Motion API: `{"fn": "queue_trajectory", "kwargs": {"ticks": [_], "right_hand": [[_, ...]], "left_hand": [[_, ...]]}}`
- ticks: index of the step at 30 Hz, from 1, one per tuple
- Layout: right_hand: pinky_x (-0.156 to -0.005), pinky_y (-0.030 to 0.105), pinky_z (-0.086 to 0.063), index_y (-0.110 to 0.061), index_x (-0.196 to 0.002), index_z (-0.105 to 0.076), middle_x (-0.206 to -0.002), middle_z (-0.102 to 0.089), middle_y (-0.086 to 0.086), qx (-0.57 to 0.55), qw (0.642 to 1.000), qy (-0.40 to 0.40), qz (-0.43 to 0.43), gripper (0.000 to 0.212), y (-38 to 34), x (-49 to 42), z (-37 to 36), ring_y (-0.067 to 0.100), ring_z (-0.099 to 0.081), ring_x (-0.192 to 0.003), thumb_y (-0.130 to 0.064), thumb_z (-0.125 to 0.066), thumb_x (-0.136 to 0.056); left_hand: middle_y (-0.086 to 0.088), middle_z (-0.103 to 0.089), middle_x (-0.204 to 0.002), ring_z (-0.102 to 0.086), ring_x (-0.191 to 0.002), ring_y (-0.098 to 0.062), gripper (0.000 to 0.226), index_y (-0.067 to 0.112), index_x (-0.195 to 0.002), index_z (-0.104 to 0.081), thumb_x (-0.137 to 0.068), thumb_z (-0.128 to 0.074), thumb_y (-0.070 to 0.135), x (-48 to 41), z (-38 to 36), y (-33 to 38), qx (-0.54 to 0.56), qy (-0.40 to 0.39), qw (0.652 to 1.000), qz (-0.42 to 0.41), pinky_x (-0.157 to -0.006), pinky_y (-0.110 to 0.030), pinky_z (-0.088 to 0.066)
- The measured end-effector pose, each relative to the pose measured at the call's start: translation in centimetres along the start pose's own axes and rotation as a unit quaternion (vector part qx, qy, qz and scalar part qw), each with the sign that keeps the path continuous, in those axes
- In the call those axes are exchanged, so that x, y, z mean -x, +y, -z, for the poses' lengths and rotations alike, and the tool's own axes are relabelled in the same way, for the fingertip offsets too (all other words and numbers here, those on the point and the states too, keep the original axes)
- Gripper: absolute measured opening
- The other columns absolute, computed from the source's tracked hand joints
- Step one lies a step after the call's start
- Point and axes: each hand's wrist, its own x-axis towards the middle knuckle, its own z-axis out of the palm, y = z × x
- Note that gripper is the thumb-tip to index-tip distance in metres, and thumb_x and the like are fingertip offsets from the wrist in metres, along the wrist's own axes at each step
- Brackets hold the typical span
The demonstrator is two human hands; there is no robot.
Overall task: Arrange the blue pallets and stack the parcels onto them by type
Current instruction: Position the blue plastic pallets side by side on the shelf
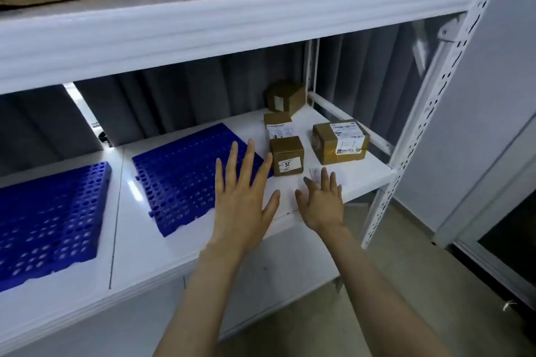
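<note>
"30" on the white label of the nearest small parcel (286, 155)

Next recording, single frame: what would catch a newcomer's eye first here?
Two bright blue pallets lie flat on the white shelf: the left pallet and the middle pallet. The left hand and right hand hover open, fingers spread, over the shelf's front. Four brown parcels cluster at the right, the nearest parcel labelled 30.
</note>
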Motion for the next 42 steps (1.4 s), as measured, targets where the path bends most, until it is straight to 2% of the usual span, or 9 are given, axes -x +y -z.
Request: {"fn": "queue_trajectory", "kwargs": {"ticks": [5,10,13,17,21,29,35,38,42], "right_hand": [[-0.119,0.049,-0.001,-0.026,-0.148,-0.033,-0.162,-0.005,0.011,0.044,0.996,-0.07,0.018,0.055,1.7,-3.3,-1.5,0.032,0.0,-0.149,-0.052,-0.028,-0.099],[-0.119,0.048,-0.008,-0.017,-0.148,-0.032,-0.158,-0.025,0.007,0.053,0.998,-0.032,0.032,0.056,2.6,-4.3,-1.9,0.025,-0.019,-0.147,-0.045,-0.037,-0.099],[-0.118,0.043,-0.023,-0.01,-0.142,-0.042,-0.147,-0.046,0.009,-0.009,0.999,0.011,0.029,0.051,2.4,-4.5,-2.0,0.025,-0.041,-0.137,-0.034,-0.046,-0.097],[-0.094,0.036,-0.049,-0.006,-0.127,-0.059,-0.119,-0.066,0.015,-0.042,0.996,0.076,0.023,0.034,2.2,-5.0,-1.3,0.03,-0.064,-0.105,-0.018,-0.051,-0.096],[-0.086,0.036,-0.052,-0.008,-0.123,-0.063,-0.112,-0.068,0.017,-0.055,0.993,0.101,0.001,0.03,2.4,-5.4,-0.6,0.033,-0.066,-0.098,-0.011,-0.047,-0.098],[-0.087,0.038,-0.051,-0.004,-0.117,-0.067,-0.11,-0.069,0.019,-0.122,0.985,0.122,-0.024,0.026,2.5,-5.7,-0.6,0.036,-0.065,-0.097,-0.009,-0.054,-0.094],[-0.077,0.035,-0.052,0.005,-0.099,-0.072,-0.098,-0.07,0.023,-0.203,0.95,0.237,-0.024,0.016,1.8,-4.7,-0.4,0.039,-0.066,-0.086,-0.003,-0.066,-0.086],[-0.074,0.027,-0.046,0.006,-0.087,-0.072,-0.089,-0.071,0.022,-0.237,0.927,0.29,-0.01,0.009,1.2,-4.1,0.0,0.038,-0.067,-0.079,-0.001,-0.073,-0.08],[-0.082,0.024,-0.048,-0.001,-0.085,-0.073,-0.093,-0.073,0.015,-0.281,0.899,0.329,0.069,0.011,-0.9,-2.3,0.0,0.028,-0.069,-0.086,0.0,-0.079,-0.075]], "left_hand": [[-0.01,-0.019,-0.159,-0.006,-0.148,-0.032,0.06,0.021,-0.146,-0.034,-0.094,-0.031,0.05,-1.0,-1.4,0.6,0.005,-0.005,1.0,0.017,-0.118,-0.052,-0.009],[-0.01,-0.017,-0.16,-0.002,-0.149,-0.031,0.059,0.018,-0.146,-0.036,-0.095,-0.035,0.048,-1.5,-2.3,0.7,0.029,-0.006,0.998,0.048,-0.119,-0.05,-0.007],[-0.009,-0.016,-0.16,-0.001,-0.149,-0.029,0.058,0.017,-0.145,-0.038,-0.095,-0.037,0.046,-1.7,-2.7,1.1,0.056,-0.007,0.996,0.065,-0.118,-0.048,-0.005],[-0.006,-0.014,-0.161,0.002,-0.149,-0.025,0.06,0.018,-0.147,-0.036,-0.095,-0.035,0.048,-1.7,-3.1,1.4,0.081,-0.017,0.993,0.079,-0.118,-0.044,-0.003],[-0.004,-0.012,-0.161,0.005,-0.149,-0.022,0.059,0.018,-0.147,-0.035,-0.096,-0.038,0.047,-1.5,-3.1,1.0,0.092,-0.02,0.992,0.089,-0.119,-0.042,-0.003],[-0.002,-0.018,-0.16,0.0,-0.149,-0.019,0.06,0.018,-0.145,-0.038,-0.095,-0.033,0.05,-1.2,-2.9,0.2,0.127,-0.01,0.986,0.109,-0.118,-0.039,-0.008],[-0.003,-0.027,-0.157,-0.006,-0.148,-0.018,0.06,0.015,-0.144,-0.04,-0.095,-0.034,0.049,-0.8,-2.8,0.2,0.178,-0.013,0.975,0.131,-0.117,-0.036,-0.013],[-0.003,-0.041,-0.149,-0.024,-0.142,-0.017,0.048,0.012,-0.14,-0.046,-0.099,-0.046,0.037,-0.8,-2.7,0.9,0.264,-0.027,0.947,0.183,-0.114,-0.028,-0.021],[0.008,-0.064,-0.116,-0.056,-0.103,-0.003,0.023,0.02,-0.116,-0.063,-0.099,-0.049,0.025,-1.2,-2.0,2.1,0.456,-0.038,0.843,0.282,-0.091,-0.014,-0.043]]}}
